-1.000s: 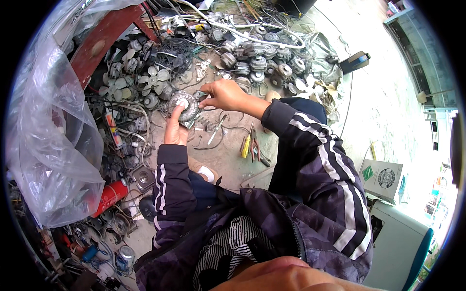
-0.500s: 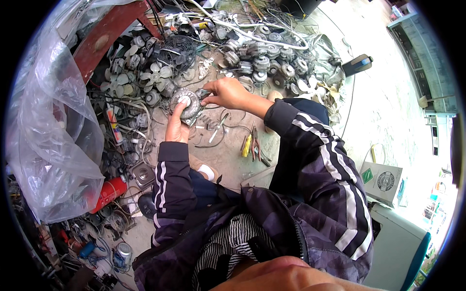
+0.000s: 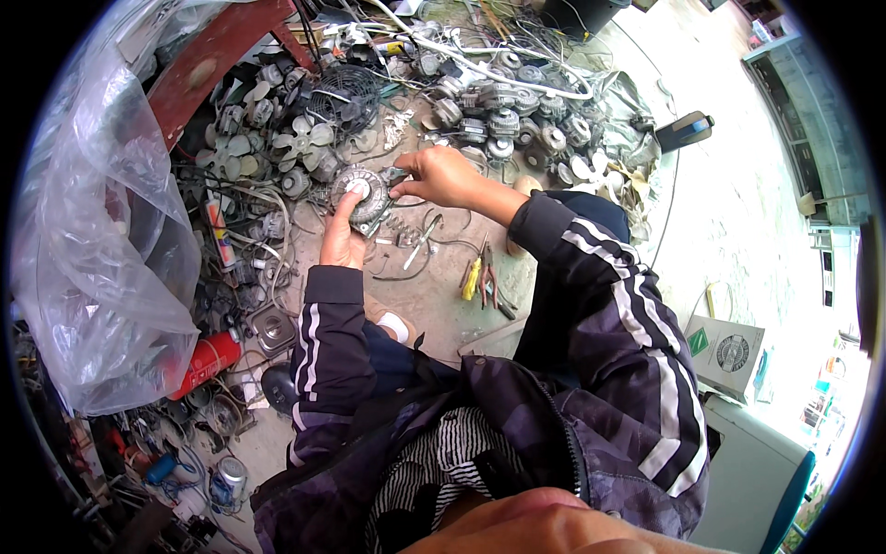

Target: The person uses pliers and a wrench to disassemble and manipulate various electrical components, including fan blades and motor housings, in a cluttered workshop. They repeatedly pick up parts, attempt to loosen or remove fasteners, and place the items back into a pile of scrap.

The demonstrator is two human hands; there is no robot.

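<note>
A round grey metal fan motor [image 3: 373, 205] rests in my left hand [image 3: 342, 244], whose thumb presses on the pale hub in its middle. The hand is closed round the near-left side. My right hand [image 3: 447, 177] reaches across from the right, thumb and forefinger pinched on a small dark piece [image 3: 394, 174] at the motor's right edge. What that piece is I cannot make out. Below the motor lie a slim white-handled tool [image 3: 417, 253] and a dark cable. Further right are a yellow-handled screwdriver [image 3: 472, 278] and red-handled pliers [image 3: 490, 271].
Several grey motors [image 3: 503, 122] are heaped ahead, with fan blades [image 3: 305, 143] and a black fan guard [image 3: 343, 97] at left. A clear plastic sheet [image 3: 111, 240] hangs at the left above a red cylinder [image 3: 207, 364]. A cardboard box [image 3: 724, 355] stands right.
The view has shifted slightly. Both hands keep nearly the same pose on the motor, and the right fingers stay pinched at its edge.
</note>
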